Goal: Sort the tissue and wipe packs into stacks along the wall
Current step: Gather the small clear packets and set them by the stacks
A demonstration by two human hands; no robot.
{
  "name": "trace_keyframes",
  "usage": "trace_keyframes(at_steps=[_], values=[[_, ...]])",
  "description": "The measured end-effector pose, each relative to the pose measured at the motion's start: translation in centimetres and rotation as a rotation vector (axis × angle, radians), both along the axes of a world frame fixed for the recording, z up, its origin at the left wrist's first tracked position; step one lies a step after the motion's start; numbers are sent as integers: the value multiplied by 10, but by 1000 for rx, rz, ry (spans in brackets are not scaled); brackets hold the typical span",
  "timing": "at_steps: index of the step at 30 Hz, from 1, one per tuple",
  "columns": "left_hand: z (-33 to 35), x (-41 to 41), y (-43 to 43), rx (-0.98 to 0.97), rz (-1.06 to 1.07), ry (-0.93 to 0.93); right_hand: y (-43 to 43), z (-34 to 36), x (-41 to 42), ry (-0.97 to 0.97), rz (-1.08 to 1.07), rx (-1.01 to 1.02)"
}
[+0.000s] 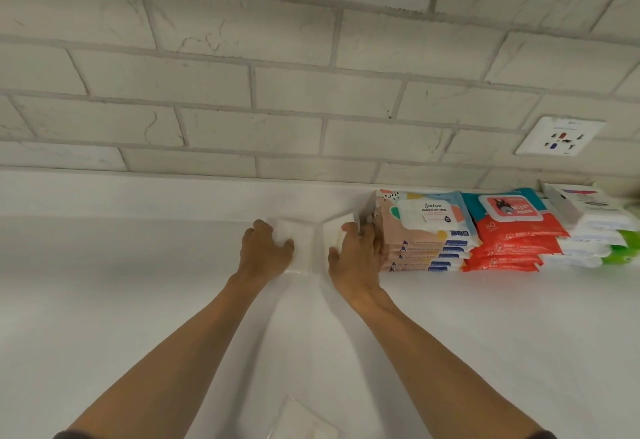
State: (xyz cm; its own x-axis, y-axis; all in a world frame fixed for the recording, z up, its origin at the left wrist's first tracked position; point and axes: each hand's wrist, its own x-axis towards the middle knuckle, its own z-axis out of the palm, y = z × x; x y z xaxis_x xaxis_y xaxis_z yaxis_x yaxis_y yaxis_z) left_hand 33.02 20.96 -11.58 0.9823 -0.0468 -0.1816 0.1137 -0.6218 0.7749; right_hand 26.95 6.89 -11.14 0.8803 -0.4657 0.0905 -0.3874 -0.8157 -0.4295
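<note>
Pressing both hands on a white soft tissue pack stack [306,248] mid-frame on the white counter [138,282]: left hand [265,248] and right hand [353,255] each in curled grip on one. Judged: squaring this stack beside the beige wipe stack [422,230]; next, fetch the white pack [304,421] at bottom centre.

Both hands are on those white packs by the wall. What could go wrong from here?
The right hand sits tight against the beige wipes stack; a nudge could shove it crooked. The white packs nearly match the white counter, so the loose white pack at the near edge could be overlooked or knocked off by an arm.
</note>
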Motion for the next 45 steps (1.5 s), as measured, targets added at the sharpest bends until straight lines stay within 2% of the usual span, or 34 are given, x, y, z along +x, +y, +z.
trace_keyframes(at_steps=[7, 13, 18, 20, 25, 35, 45], values=[[2, -10, -7, 77, 5, -16, 0, -7, 1, 71, 14, -84], [2, -13, -6, 84, 24, 2, -2, -15, -5, 9, 74, -102], [3, -20, -3, 71, 6, 27, -3, -18, -17, -147, 183, -152], [3, -24, 0, 56, -30, 25, -8, -22, -25, -53, 251, -106], [-2, -36, 2, 106, -141, 49, -20, -31, -33, 31, 294, -81], [-6, -37, 0, 118, -139, -29, -24, -27, -28, -40, 257, 30], [-2, -51, 8, 126, -143, -35, -20, -13, -37, 35, 266, -62]])
